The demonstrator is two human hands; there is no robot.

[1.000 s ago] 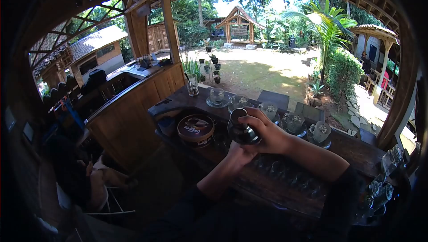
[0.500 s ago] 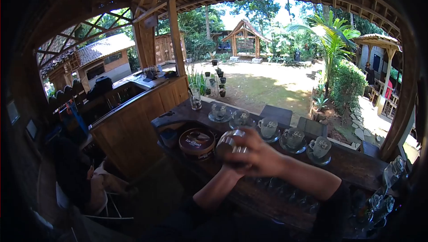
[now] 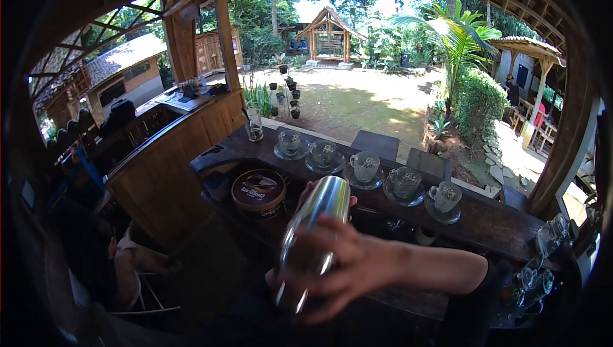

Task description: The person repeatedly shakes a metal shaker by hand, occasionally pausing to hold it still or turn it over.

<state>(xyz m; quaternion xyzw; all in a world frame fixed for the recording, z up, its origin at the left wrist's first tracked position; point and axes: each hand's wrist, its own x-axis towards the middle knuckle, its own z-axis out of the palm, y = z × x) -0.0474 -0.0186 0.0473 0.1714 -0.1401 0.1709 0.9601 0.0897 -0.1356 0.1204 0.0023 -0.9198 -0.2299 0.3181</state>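
Note:
A shiny metal cocktail shaker is tilted in front of me, its upper end leaning away to the right. My right hand wraps over its near side with fingers spread along the body, a little blurred. Behind the shaker, my left hand grips it from the far side; only parts of its fingers show. Just beyond, on the dark wooden counter, stands a round brown tub with a chocolate label. A row of glass cups on saucers, with pale bits inside, lines the counter's far side.
A tall glass with utensils stands at the counter's far left end. More glassware sits at the right. A seated person is at lower left, beside a wooden bar. Stools stand beyond the counter.
The shaker has swung from pointing away, up near the tub, to a lower tilted position closer to me. Both hands moved with it, and the view shifted slightly.

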